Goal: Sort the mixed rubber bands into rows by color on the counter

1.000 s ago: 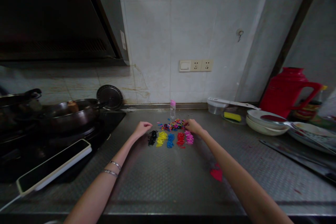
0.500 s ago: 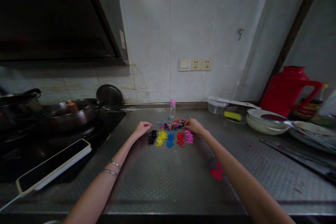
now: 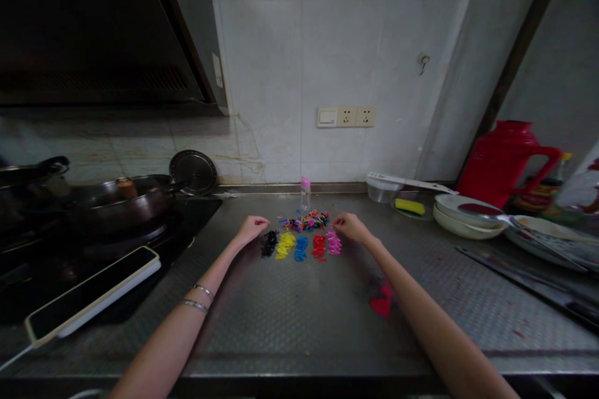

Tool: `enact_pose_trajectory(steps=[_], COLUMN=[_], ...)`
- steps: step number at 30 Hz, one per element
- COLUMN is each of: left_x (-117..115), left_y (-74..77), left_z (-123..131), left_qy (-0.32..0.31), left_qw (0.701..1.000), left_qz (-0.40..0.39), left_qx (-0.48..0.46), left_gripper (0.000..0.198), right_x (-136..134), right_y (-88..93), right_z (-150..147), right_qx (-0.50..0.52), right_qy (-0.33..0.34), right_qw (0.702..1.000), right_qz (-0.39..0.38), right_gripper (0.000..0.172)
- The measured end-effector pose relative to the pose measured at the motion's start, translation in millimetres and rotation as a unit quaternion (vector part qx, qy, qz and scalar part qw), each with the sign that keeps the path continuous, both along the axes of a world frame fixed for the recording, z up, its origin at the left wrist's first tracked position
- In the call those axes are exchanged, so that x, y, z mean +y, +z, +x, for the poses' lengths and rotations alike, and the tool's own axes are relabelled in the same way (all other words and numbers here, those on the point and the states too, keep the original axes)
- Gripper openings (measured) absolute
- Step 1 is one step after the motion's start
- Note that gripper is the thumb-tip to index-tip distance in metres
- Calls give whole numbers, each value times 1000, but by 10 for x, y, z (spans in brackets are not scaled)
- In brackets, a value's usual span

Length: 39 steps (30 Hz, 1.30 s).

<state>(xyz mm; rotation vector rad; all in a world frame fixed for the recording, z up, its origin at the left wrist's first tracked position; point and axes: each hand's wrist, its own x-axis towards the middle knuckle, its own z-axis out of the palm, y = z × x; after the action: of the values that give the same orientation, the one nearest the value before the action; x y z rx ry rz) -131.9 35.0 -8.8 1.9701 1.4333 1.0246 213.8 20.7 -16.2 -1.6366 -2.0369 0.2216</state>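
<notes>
Head view. Mixed pile point(image 3: 306, 222) of tiny multicolour bits, maybe small elastic bands, too small to be sure. It lies mid-surface, just in front of a small clear bottle point(image 3: 305, 193) with a pink cap. In front of the pile is a row of five sorted heaps: black heap point(image 3: 269, 243), yellow heap point(image 3: 285, 245), blue heap point(image 3: 301, 247), red heap point(image 3: 319, 246), pink heap point(image 3: 334, 242), set close side by side.

The mixed pile sits between the two hands. Right hand point(image 3: 347, 226) is at the pile's right edge, just behind the pink heap, knuckles up, fingers bent in toward the thumb. Whether the fingertips meet or pinch a piece, cannot tell. Left hand point(image 3: 253, 227) is left of the pile, just behind the black heap, curled into a loose fist, fingers together, resting on the metal surface point(image 3: 299, 324). Nothing seen in it.

Both forearms stretch forward and converge; two bangles point(image 3: 199, 298) are on the left wrist.

Rest: phone point(image 3: 91, 296) on the stove edge at left, pan point(image 3: 121, 199) behind it. Red scrap point(image 3: 381, 305) by the right forearm. Yellow sponge point(image 3: 409, 206), plates point(image 3: 463, 218) and red jug point(image 3: 505, 159) at right.
</notes>
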Motion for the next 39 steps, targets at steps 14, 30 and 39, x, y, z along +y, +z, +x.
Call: enact_pose_trajectory(steps=[14,30,39], left_x=[263,545,519], left_y=[66,71,94], left_z=[162,418,495], left_qy=[9,25,52], left_qw=[990,957,968], left_qz=[28,50,51], left_qx=[140,283,241], left_gripper=[24,15,15], right_x=[-196,-267,-330], right_y=[-9,29,114], right_z=[27,45,-3], right_qx=[12,-64,-59], right_qy=[37,18,5], right_qw=[999,998,998], right_qz=[0,15,3], right_gripper=[28,26,25])
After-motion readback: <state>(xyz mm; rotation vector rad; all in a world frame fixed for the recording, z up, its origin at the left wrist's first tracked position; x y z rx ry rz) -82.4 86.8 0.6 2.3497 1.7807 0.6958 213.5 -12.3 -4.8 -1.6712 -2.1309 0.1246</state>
